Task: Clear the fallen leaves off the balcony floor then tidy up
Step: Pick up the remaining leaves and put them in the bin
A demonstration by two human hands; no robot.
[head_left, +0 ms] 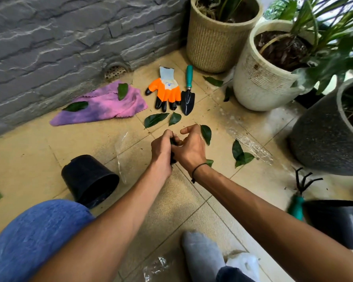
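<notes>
My left hand (161, 148) grips a small bunch of dark green leaves (173, 142) just above the tiled floor. My right hand (191, 146) is pressed against it, thumb on the same bunch, fingers curled. One leaf (205, 134) lies right beside my right fingers, and a leaf tip (210, 162) shows under that wrist. Several more leaves lie about: two ahead of my hands (155, 119), two to the right (240, 154), two on the pink cloth (102, 106) and two by the white planter (261, 78).
An orange glove (165, 92) and a trowel (188, 96) lie ahead by the stone wall. A black pot (90, 180) lies on its side at left. A hand rake (300, 192), another black pot (338, 222) and a dark planter (322, 139) crowd the right.
</notes>
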